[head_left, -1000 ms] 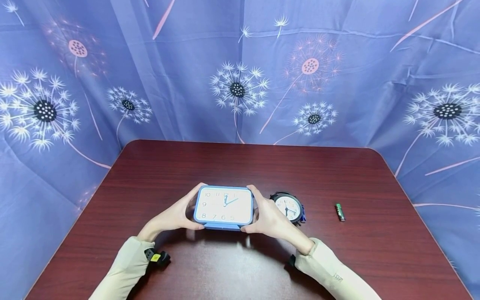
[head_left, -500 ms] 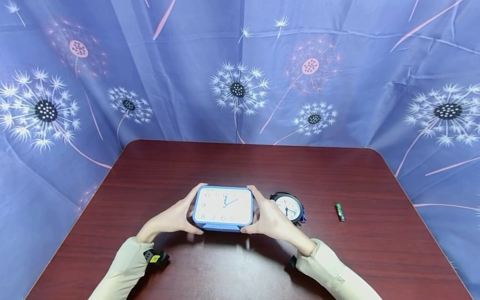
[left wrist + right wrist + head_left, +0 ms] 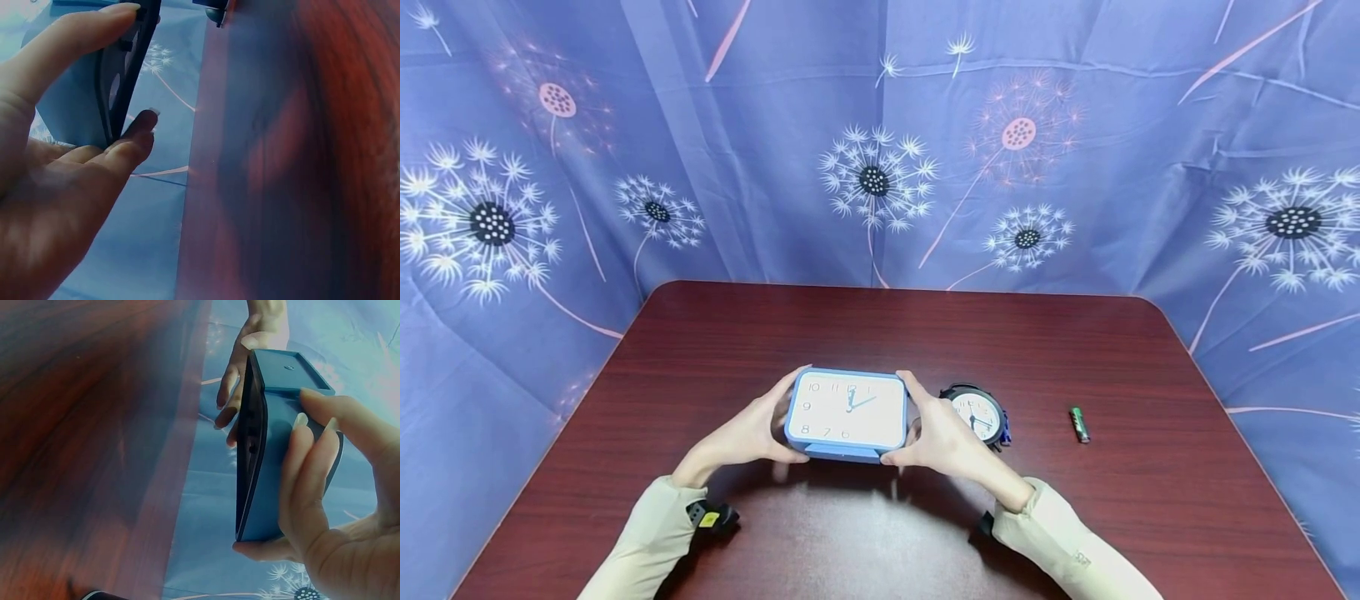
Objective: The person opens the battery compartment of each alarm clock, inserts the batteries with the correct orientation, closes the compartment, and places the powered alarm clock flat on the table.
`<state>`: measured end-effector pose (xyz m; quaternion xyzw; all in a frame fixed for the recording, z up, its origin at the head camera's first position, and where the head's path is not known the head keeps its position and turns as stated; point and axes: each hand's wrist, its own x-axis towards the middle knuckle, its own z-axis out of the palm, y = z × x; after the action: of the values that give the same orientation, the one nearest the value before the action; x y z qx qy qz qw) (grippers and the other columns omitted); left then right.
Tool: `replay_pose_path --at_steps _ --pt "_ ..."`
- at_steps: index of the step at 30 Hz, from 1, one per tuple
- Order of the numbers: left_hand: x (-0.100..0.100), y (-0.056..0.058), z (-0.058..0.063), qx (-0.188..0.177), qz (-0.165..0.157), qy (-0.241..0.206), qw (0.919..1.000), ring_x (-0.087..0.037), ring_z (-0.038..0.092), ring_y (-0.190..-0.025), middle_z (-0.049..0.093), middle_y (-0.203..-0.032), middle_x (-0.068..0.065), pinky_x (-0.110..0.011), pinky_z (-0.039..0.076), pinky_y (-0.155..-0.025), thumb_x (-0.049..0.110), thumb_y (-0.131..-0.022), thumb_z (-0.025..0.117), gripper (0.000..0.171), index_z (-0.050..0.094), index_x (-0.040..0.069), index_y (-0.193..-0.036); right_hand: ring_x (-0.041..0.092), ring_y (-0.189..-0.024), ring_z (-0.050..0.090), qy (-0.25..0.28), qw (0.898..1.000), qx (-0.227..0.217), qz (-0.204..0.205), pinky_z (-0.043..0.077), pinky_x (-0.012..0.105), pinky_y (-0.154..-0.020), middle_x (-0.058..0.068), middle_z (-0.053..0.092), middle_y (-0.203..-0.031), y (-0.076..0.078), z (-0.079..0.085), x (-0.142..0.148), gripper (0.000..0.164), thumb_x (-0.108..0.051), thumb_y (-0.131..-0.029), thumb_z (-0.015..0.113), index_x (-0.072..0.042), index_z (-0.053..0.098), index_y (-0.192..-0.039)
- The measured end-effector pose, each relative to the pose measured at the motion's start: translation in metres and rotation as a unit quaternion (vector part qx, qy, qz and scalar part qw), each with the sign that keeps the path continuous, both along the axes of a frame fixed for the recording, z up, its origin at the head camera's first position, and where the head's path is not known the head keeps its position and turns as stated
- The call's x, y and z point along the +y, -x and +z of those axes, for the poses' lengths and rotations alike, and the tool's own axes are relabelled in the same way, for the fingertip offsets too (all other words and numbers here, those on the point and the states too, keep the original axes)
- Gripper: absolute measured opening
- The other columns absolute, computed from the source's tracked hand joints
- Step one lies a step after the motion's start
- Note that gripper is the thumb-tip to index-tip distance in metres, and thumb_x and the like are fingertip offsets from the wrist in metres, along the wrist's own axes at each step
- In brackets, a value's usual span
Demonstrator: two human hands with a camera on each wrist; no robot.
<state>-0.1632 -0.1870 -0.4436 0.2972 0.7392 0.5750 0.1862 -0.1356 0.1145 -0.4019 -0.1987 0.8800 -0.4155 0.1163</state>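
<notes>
A blue rectangular alarm clock (image 3: 848, 408) with a white dial faces up toward the head camera near the middle of the table. My left hand (image 3: 752, 429) grips its left side, thumb at the lower corner and fingers at the upper one. On the opposite side my right hand (image 3: 942, 433) grips it the same way. The right wrist view shows the blue casing (image 3: 278, 469) edge-on, its dark back turned toward the table. In the left wrist view the thumb (image 3: 75, 34) lies along the casing.
A round black clock (image 3: 976, 417) lies just right of my right hand, partly behind it. Farther right is a green battery (image 3: 1079, 425) on the dark red wooden table (image 3: 887, 325). A blue dandelion-print curtain (image 3: 760, 167) hangs around the table's back and sides.
The blue alarm clock tilts slightly in both hands, and glare now washes out some lower numerals on its dial. The hands keep their grip; the round clock and battery stay put.
</notes>
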Motion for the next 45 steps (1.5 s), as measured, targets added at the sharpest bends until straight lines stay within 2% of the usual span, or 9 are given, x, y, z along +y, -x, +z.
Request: replay_pose_path --at_steps 5,12,20,27,32,35,39,43,45 --pt "-0.0026 0.0011 0.0009 -0.017 0.015 -0.01 0.9997 0.006 0.041 -0.129 0.03 -0.153 -0.021 -0.014 0.04 -0.101 -0.002 -0.067 0.084 0.115 0.01 0.006 -0.154 0.007 -0.052 0.061 0.005 1.0 0.002 -0.006 0.046 0.022 -0.058 -0.007 0.063 -0.054 0.0005 0.0012 -0.0001 0.109 -0.022 -0.067 0.087 -0.009 0.02 -0.151" --pt "-0.0052 0.0009 0.0023 -0.024 0.029 -0.013 0.9992 0.005 0.04 -0.131 0.032 -0.154 -0.016 -0.014 0.038 -0.103 0.002 -0.067 0.086 0.109 0.018 0.011 -0.152 0.006 -0.052 0.061 0.009 1.0 -0.001 -0.01 0.046 0.022 -0.06 -0.008 0.062 -0.054 -0.0002 0.0019 -0.0015 0.108 -0.023 -0.066 0.088 -0.01 0.021 -0.15" --pt "-0.007 -0.0004 0.005 -0.035 0.012 -0.043 0.9984 0.007 0.034 -0.135 0.018 -0.159 -0.018 -0.013 0.036 -0.104 -0.003 -0.072 0.079 0.112 0.006 0.01 -0.156 0.006 -0.053 0.061 0.015 1.0 0.005 -0.021 0.047 0.022 -0.059 -0.006 0.063 -0.058 0.0003 0.0012 -0.0025 0.108 -0.025 -0.064 0.089 -0.01 0.023 -0.149" --pt "-0.0077 -0.0005 0.0033 -0.044 -0.019 -0.047 0.9978 0.005 0.025 -0.138 0.002 -0.163 -0.012 -0.013 0.034 -0.105 -0.003 -0.075 0.076 0.117 -0.005 0.02 -0.156 0.006 -0.053 0.061 0.029 0.999 0.002 -0.02 0.047 0.022 -0.056 -0.005 0.064 -0.06 0.0007 0.0012 -0.0026 0.108 -0.024 -0.064 0.089 -0.008 0.025 -0.149" --pt "-0.007 -0.0007 0.0022 -0.045 -0.025 -0.043 0.9978 0.001 0.032 -0.134 0.0 -0.163 -0.012 -0.014 0.036 -0.104 -0.001 -0.076 0.077 0.12 -0.009 0.024 -0.156 0.007 -0.054 0.062 0.034 0.999 -0.005 -0.02 0.048 0.022 -0.057 -0.004 0.064 -0.06 0.0017 0.0012 -0.0026 0.107 -0.024 -0.064 0.089 -0.008 0.025 -0.148" --pt "-0.0062 -0.0005 0.0008 -0.04 -0.021 -0.036 0.9983 -0.003 0.036 -0.131 -0.001 -0.162 -0.011 -0.015 0.038 -0.102 0.002 -0.075 0.08 0.124 -0.011 0.025 -0.155 0.007 -0.054 0.062 0.033 0.999 -0.005 -0.023 0.048 0.022 -0.059 -0.005 0.064 -0.061 0.0019 0.002 -0.0031 0.107 -0.025 -0.064 0.089 -0.01 0.025 -0.149" --pt "-0.0041 -0.0002 -0.0008 -0.023 -0.008 -0.024 0.9994 -0.008 0.031 -0.132 -0.005 -0.162 -0.007 -0.016 0.039 -0.101 0.005 -0.071 0.084 0.129 -0.012 0.028 -0.154 0.008 -0.055 0.062 0.034 0.999 -0.006 -0.03 0.048 0.023 -0.059 -0.006 0.064 -0.061 0.0013 0.0024 -0.0045 0.107 -0.026 -0.064 0.089 -0.013 0.025 -0.149" --pt "-0.0012 -0.0004 -0.0019 0.007 0.026 -0.004 0.9996 -0.011 0.019 -0.139 -0.004 -0.163 -0.002 -0.012 0.029 -0.104 0.011 -0.068 0.087 0.131 -0.009 0.032 -0.154 0.008 -0.056 0.061 0.036 0.998 -0.013 -0.041 0.048 0.023 -0.059 -0.005 0.063 -0.061 0.0011 0.0016 -0.006 0.108 -0.028 -0.063 0.09 -0.016 0.025 -0.149" --pt "0.0001 -0.0005 -0.0026 0.014 0.042 0.001 0.999 -0.011 0.018 -0.14 0.0 -0.163 -0.002 -0.011 0.026 -0.105 0.013 -0.067 0.088 0.132 -0.008 0.032 -0.155 0.008 -0.056 0.06 0.038 0.998 -0.019 -0.049 0.047 0.023 -0.058 -0.004 0.063 -0.061 0.0012 0.001 -0.0068 0.109 -0.029 -0.062 0.09 -0.017 0.025 -0.149"
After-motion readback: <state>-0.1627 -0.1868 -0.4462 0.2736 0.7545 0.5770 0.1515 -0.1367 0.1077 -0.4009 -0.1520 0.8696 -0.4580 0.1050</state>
